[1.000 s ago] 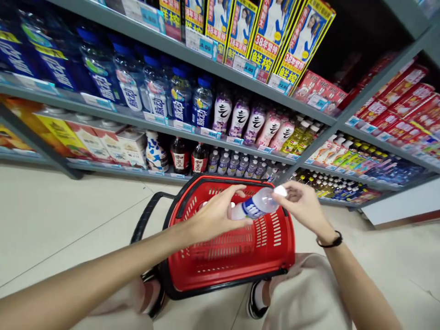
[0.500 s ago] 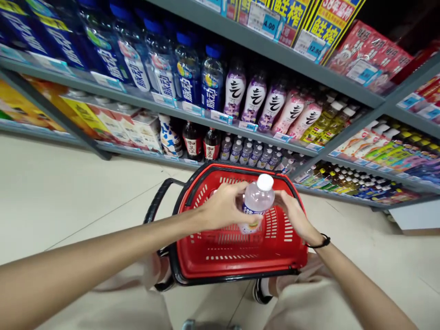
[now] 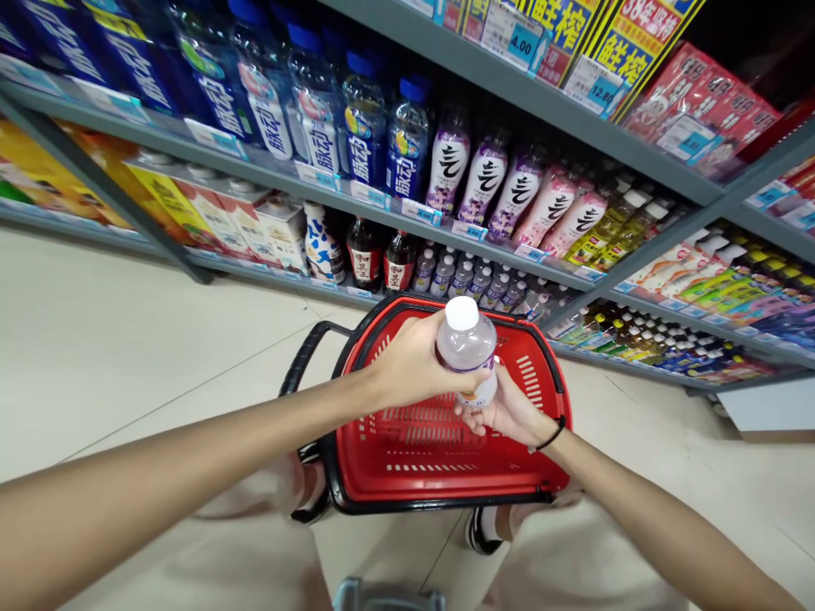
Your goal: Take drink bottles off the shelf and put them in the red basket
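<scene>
A clear drink bottle with a white cap and a printed label is held over the red shopping basket. My left hand is wrapped round the bottle's side, its thumb across the label. From the right, my right hand reaches under the bottle; its fingers are partly spread beneath the base and seem to support it. A black band circles the right wrist. The basket stands between my legs, with its black handle swung out to the left.
Ahead, a grey shelf unit carries blue-capped bottles, purple-labelled bottles and cartons. Small white-capped bottles line the bottom shelf just beyond the basket. Pale floor tiles lie on the left.
The bottle has shifted slightly left and tilted or turned in my left hand. My right hand has moved from beside the cap down to under the bottle. The view has shifted a little.
</scene>
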Action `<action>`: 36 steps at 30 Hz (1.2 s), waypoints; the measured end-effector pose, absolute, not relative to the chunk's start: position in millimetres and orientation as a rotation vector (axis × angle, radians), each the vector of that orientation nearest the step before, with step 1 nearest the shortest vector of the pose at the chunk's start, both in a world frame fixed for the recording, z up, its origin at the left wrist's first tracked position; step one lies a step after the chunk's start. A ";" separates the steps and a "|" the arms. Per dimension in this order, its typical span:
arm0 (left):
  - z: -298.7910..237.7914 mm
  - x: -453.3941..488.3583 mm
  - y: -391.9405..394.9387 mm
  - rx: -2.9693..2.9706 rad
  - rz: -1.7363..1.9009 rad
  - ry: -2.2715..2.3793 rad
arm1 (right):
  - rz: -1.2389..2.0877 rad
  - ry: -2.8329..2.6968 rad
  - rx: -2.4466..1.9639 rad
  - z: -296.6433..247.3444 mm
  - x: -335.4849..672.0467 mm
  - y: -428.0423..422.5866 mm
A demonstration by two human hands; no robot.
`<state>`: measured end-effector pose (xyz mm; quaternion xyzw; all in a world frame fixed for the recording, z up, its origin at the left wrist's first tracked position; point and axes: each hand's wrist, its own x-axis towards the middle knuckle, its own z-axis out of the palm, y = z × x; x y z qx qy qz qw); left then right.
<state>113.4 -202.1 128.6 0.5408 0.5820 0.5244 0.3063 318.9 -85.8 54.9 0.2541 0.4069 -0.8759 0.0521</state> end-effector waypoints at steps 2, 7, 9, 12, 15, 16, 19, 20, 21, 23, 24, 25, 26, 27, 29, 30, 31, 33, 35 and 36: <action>130.9 112.3 -205.8 1.422 1.382 1.598 | -2.696 1.228 0.725 55.8 316.9 -89.8; 128.4 107.1 -215.0 1.613 1.352 1.538 | -2.738 1.198 0.714 58.1 316.8 -95.3; 126.2 106.5 -217.8 1.729 1.297 1.490 | -2.771 1.206 0.751 58.8 317.9 -95.8; 123.2 109.1 -220.0 1.800 1.219 1.474 | -2.785 1.252 0.801 59.5 319.2 -95.9; 121.6 112.3 -219.8 1.798 1.212 1.502 | -2.752 1.257 0.827 60.0 319.9 -96.9; 121.6 112.8 -219.4 1.797 1.208 1.514 | -2.740 1.255 0.822 60.0 320.1 -97.4; 123.1 113.6 -217.5 1.784 1.189 1.542 | -2.700 1.280 0.766 59.5 321.4 -98.5; 123.9 113.7 -216.7 1.777 1.185 1.548 | -2.690 1.288 0.755 59.2 322.0 -98.5; 124.6 113.9 -215.9 1.771 1.184 1.555 | -2.681 1.289 0.753 59.0 322.5 -98.5; 125.8 114.6 -214.4 1.761 1.185 1.572 | -2.670 1.277 0.777 58.6 323.6 -98.1; 126.1 115.0 -213.7 1.759 1.187 1.577 | -2.666 1.271 0.795 58.5 324.2 -97.9; 126.4 115.3 -213.1 1.756 1.192 1.581 | -2.659 1.270 0.810 58.4 324.7 -97.8; 126.5 115.7 -212.7 1.753 1.196 1.583 | -2.652 1.269 0.823 58.2 325.2 -97.8; 126.5 116.0 -212.5 1.751 1.200 1.585 | -2.644 1.270 0.830 58.1 325.6 -97.8; 126.3 116.5 -212.3 1.749 1.207 1.589 | -2.634 1.279 0.824 57.5 326.2 -98.3; 126.2 116.7 -212.3 1.751 1.207 1.589 | -2.632 1.285 0.812 57.1 326.4 -98.6; 126.0 116.9 -212.3 1.753 1.207 1.591 | -2.631 1.290 0.795 56.7 326.6 -99.0; 125.4 117.1 -212.3 1.760 1.212 1.592 | -2.631 1.286 0.759 55.9 326.8 -99.6; 124.5 117.0 -212.0 1.759 1.225 1.588 | -2.631 1.271 0.735 55.2 326.9 -100.0; 124.1 116.8 -211.9 1.757 1.232 1.585 | -2.630 1.267 0.731 54.9 326.9 -100.0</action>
